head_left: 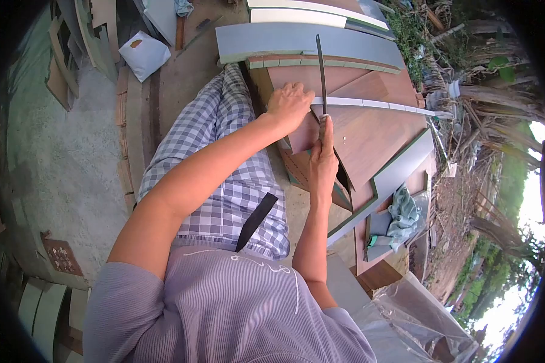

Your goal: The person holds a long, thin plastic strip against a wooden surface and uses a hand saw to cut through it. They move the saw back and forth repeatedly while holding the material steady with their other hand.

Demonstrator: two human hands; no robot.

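My left hand (289, 107) is closed at the near end of a narrow white strip (369, 103) with dark cross lines, which lies over brown boards (375, 136). My right hand (324, 160) grips the lower end of a long, thin dark bar (321, 72), its index finger stretched along it. The bar crosses the strip just right of my left hand, and its far end reaches over a grey panel (303, 43). Whether the bar has teeth or a rough face cannot be made out.
An L-shaped grey panel (399, 166) lies at the right, beside a teal cloth (403, 212). Beneath my hands sits an open cardboard box (297, 166). A white bag (144, 55) stands on the floor at the upper left. Plastic sheeting (418, 314) is at the lower right.
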